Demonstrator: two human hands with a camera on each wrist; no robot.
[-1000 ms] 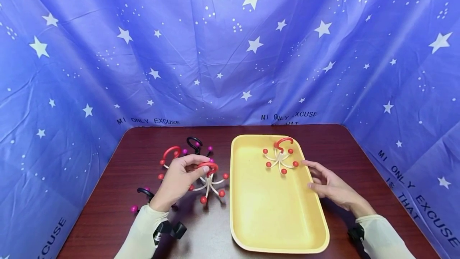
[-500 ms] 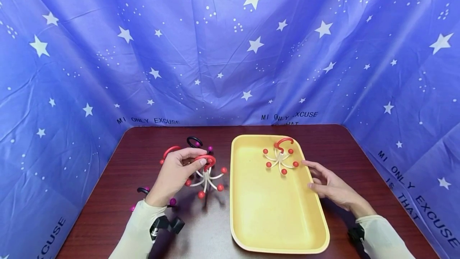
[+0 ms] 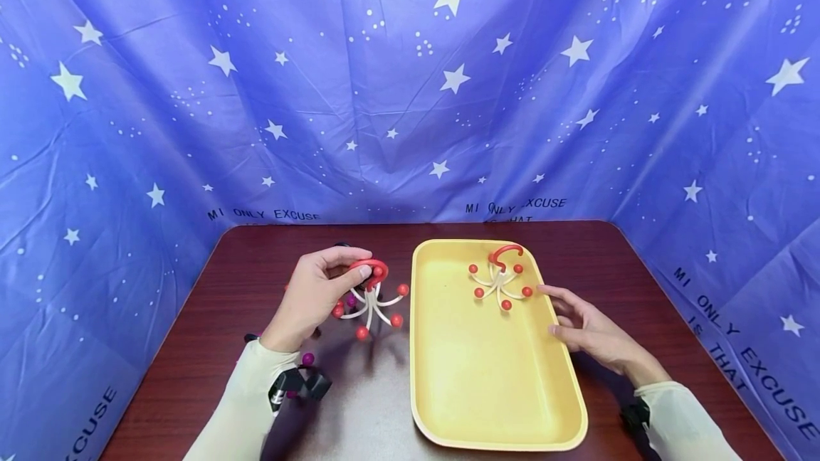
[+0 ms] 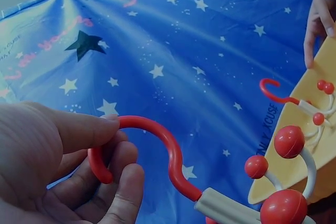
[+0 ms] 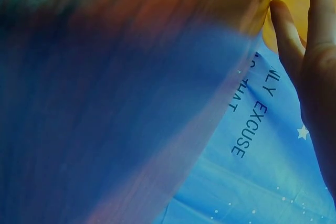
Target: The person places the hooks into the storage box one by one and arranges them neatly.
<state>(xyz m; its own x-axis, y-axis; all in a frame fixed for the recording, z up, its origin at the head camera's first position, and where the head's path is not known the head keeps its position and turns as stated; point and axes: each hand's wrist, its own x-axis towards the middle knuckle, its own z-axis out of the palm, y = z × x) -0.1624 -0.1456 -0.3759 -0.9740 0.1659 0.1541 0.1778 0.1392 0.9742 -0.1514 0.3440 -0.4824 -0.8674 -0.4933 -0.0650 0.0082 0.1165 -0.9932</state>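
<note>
My left hand pinches the red curved top of a hook with white, ball-tipped arms, a little above the table and left of the yellow tray. In the left wrist view, thumb and fingertips close on the hook's red end, and its red balls point toward the tray. A matching red-and-white hook stands inside the yellow tray at the far right. My right hand rests against the tray's right side with fingers fairly straight; the right wrist view shows them spread on the yellow wall.
Behind and under my left hand are other hooks, mostly hidden; a magenta ball and a bit of black show. A dark red-brown table lies beneath, with a blue starry curtain around its back and sides.
My left hand has raised the red-and-white hook and moved slightly away from me, now covering more of the hooks behind it. The right hand and tray stay in place.
</note>
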